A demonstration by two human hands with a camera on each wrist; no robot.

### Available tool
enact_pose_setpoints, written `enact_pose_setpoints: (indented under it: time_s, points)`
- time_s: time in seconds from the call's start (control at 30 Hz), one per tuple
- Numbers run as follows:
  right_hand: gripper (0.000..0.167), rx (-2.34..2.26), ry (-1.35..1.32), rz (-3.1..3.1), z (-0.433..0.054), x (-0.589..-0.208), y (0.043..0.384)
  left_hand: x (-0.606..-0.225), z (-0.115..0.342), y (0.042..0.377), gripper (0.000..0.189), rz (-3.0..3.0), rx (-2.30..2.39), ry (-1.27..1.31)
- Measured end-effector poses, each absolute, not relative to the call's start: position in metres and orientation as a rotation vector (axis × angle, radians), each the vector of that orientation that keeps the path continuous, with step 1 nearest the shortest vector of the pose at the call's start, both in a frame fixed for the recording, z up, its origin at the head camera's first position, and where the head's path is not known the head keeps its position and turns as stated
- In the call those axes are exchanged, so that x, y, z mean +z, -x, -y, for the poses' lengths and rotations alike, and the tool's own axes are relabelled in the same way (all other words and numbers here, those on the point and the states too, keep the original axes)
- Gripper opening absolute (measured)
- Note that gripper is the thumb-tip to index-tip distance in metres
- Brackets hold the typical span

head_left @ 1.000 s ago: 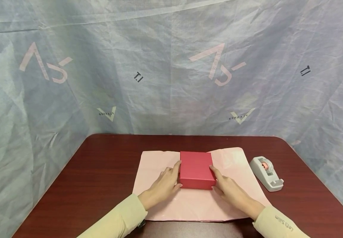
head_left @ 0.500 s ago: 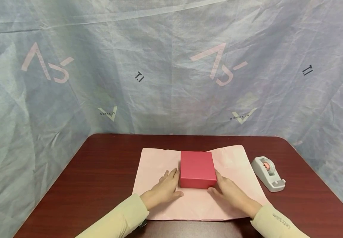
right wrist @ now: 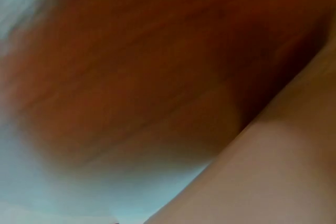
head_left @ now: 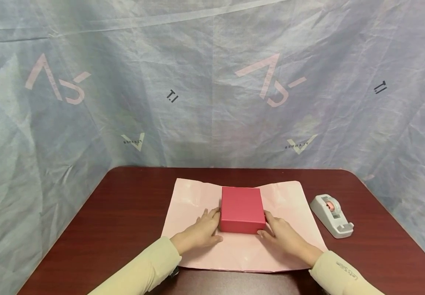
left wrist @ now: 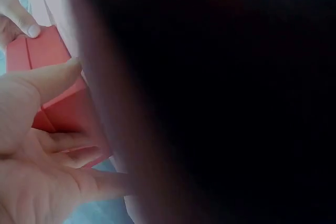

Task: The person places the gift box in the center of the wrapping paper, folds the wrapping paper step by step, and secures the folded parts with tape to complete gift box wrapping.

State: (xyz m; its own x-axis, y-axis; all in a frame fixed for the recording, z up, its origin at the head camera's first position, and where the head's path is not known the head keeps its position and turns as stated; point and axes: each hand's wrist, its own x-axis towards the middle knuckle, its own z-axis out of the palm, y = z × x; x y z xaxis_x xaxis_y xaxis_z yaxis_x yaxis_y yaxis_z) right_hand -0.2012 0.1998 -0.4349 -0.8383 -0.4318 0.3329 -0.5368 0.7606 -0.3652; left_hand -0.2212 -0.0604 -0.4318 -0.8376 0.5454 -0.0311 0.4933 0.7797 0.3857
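Note:
A closed red box (head_left: 242, 205) sits on a sheet of pink paper (head_left: 287, 200). My left hand (head_left: 199, 231) lies by the box's left side, fingers extended at its wall and thumb stretched out over the paper. On the other side my right hand (head_left: 286, 235) touches the right wall with its fingers, and its thumb is at the front corner. The left wrist view shows the box (left wrist: 50, 51) beyond my straight left fingers (left wrist: 97, 184), with the right thumb against its front. The right wrist view is blurred and does not show the fingers.
A white tape dispenser (head_left: 332, 219) stands right of the paper on the dark red wooden table (head_left: 131, 205). The paper's back corners curl upward. A grey-blue cloth (head_left: 212, 82) with printed marks hangs behind the table.
Both hands have slid from the box's upper edges down to its lower sides. The box has shifted slightly left in the last half second, and the paper's back left corner has risen.

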Motion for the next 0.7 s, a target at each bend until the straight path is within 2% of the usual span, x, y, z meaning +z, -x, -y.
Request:
enact_pose_setpoints:
  time_s: [0.3,0.7]
  points:
    - [0.049,0.641,-0.867,2.717,-0.207,-0.434,0.202,-0.434,0.063,0.220,0.074,-2.820,0.574,-0.852]
    - [0.035,0.666,-0.985,2.669,-0.211,-0.437,0.203,-0.436,0.067,0.220,0.069,-2.856,0.571,-0.901]
